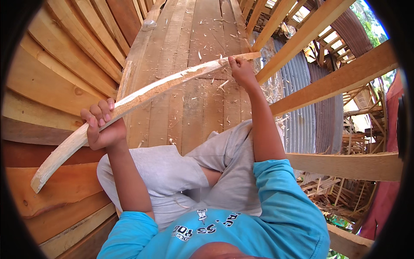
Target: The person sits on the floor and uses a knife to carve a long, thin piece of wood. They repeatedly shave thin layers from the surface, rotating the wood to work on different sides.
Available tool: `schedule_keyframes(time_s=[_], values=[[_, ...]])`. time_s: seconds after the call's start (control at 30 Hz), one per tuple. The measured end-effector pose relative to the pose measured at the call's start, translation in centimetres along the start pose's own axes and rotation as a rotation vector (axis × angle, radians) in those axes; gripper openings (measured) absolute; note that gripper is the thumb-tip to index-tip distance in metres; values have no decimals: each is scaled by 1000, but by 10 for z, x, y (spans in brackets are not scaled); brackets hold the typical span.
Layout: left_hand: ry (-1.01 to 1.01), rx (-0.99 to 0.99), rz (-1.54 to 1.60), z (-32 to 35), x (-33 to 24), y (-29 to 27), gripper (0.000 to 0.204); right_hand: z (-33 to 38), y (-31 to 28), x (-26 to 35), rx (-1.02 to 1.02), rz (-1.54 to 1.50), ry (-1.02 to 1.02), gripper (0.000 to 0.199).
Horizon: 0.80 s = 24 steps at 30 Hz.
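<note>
A long, pale strip of wood [166, 83] with rough, shaved faces stretches across the view above my lap, its near end low at the left and its far end at the upper right. Around its left part curl the fingers of my left hand [105, 123], palm turned up. Near the far end, my right hand [242, 72] pinches the wood between thumb and fingers. The strip looks bowed, though the lens bends straight edges too. I see no tool in either hand.
Wood shavings [222, 84] litter the plank floor [189, 113]. A board wall [56, 103] rises on the left. Open wooden rails [332, 84] run along the right, with corrugated metal sheets [297, 86] and piled wood scraps [336, 194] beyond. A clear plastic bag [148, 25] lies far left.
</note>
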<state>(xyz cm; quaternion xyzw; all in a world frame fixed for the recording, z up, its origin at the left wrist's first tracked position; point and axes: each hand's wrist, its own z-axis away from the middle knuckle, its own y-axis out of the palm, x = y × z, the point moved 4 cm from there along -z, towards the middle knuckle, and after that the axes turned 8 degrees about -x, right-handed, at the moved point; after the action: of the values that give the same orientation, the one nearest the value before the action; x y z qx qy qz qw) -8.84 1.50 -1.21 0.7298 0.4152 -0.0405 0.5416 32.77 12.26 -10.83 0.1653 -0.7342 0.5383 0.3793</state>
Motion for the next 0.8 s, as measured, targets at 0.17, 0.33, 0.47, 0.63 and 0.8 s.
schedule_keyframes(time_s=[0.17, 0.33, 0.47, 0.63, 0.8], values=[[0, 20, 1, 0, 0, 4, 21, 6, -7, 5, 56, -2, 123, 48], [1, 26, 2, 0, -1, 3, 21, 18, -4, 27, 169, 66, 159, 47], [-6, 18, 6, 0, 0, 3, 20, 25, -9, 39, 72, 218, 39, 52], [-2, 26, 1, 0, 0, 3, 21, 30, -5, 44, 148, 270, 31, 60], [0, 74, 11, -1, 0, 3, 24, 21, -5, 31, 429, -65, 382, 58]])
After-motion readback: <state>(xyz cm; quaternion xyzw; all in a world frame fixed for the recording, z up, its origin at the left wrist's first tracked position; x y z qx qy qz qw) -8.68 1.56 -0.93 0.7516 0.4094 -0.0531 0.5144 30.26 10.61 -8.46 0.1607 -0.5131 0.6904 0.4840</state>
